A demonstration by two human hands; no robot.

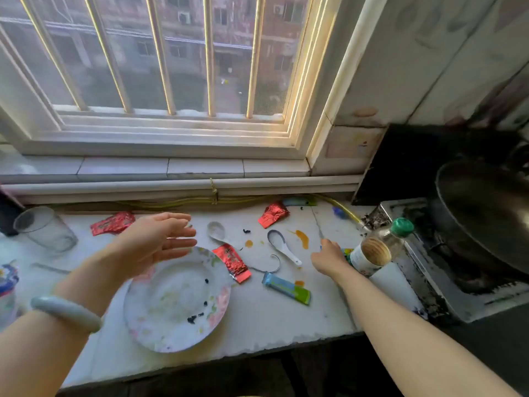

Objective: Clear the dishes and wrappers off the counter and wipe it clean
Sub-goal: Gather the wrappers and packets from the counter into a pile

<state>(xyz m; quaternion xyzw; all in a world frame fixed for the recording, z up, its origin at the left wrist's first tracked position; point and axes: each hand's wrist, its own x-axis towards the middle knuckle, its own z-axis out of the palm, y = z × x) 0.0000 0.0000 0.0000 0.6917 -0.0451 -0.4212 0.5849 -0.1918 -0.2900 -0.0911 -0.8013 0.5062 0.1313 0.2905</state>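
Soft window (160, 53) daylight, wide-angle edge distortion

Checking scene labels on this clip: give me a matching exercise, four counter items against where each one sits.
Items:
1. plate
2. glass
3. green-capped bottle
4. blue-green wrapper

Places:
a. beside the stove
b. far left of the counter
c. lying flat, right of the plate
d. partly under the left hand

Pairs: 1-d, 2-b, 3-a, 4-c

Gold characters on the red wrapper (232, 262) seem too blurred to read.
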